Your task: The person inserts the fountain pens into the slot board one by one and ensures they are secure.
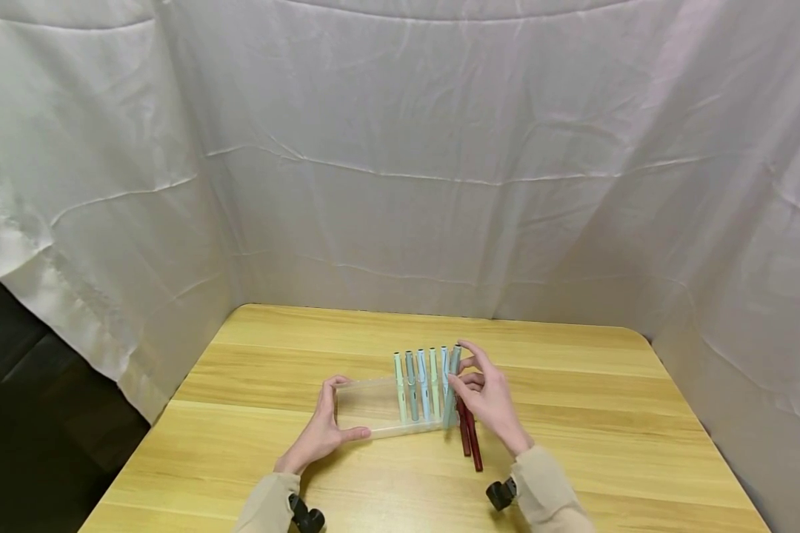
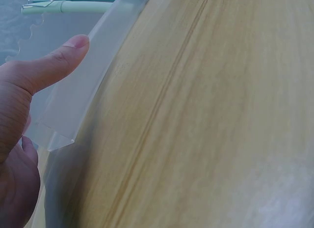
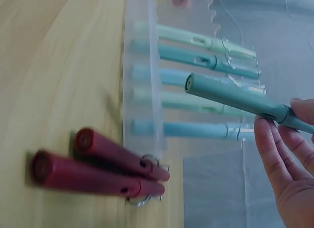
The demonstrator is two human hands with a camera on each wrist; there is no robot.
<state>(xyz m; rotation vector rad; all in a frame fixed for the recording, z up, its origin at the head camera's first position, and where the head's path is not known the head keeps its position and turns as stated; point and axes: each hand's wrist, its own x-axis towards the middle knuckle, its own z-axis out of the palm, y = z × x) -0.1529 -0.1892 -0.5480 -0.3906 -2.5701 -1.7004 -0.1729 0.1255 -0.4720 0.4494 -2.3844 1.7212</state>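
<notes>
My left hand (image 1: 321, 435) grips the left end of a frosted clear plastic pen tray (image 1: 365, 406), its thumb (image 2: 64, 58) lying along the front wall. Several pens, pale green, teal and light blue, lie side by side across the tray's right part, among them a pale green pen (image 1: 400, 389) and a light blue pen (image 3: 196, 129). At the tray's right end, my right hand (image 1: 493, 403) pinches a grey-green pen (image 3: 230, 98) near its clip end, between thumb and fingers. In the right wrist view this pen is above the tray, tilted, its plain end toward the tray's front wall.
Two dark red pens (image 1: 475, 444) lie close together on the wooden table (image 1: 607, 437), just right of the tray and below my right hand. The tray's edge (image 3: 213, 21) has small notches. Pale curtains (image 1: 400, 222) hang behind the table and at its sides.
</notes>
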